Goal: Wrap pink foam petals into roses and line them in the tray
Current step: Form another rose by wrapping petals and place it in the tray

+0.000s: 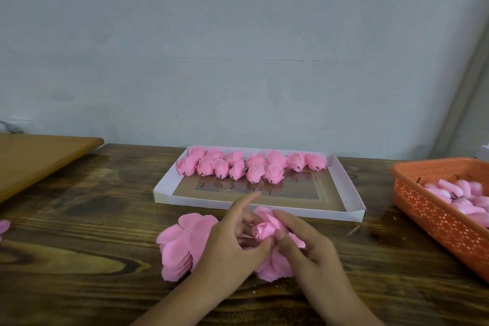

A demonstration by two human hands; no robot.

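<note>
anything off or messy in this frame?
Minor only. The finished roses in the white tray sit in uneven, overlapping rows rather than a straight line, and one stray pink petal lies alone at the table's left edge. Nothing looks spilled or damaged.

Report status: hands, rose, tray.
Left hand and right hand both pinching half-wrapped rose. Tray holds finished roses along far side. Nothing blocking.

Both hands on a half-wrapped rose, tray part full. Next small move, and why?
Probably fold the loose petal round the bud: the left hand and right hand both pinch it, and petals below still splay open. The tray holds finished roses only along its far side, so there is room once this one is closed.
</note>
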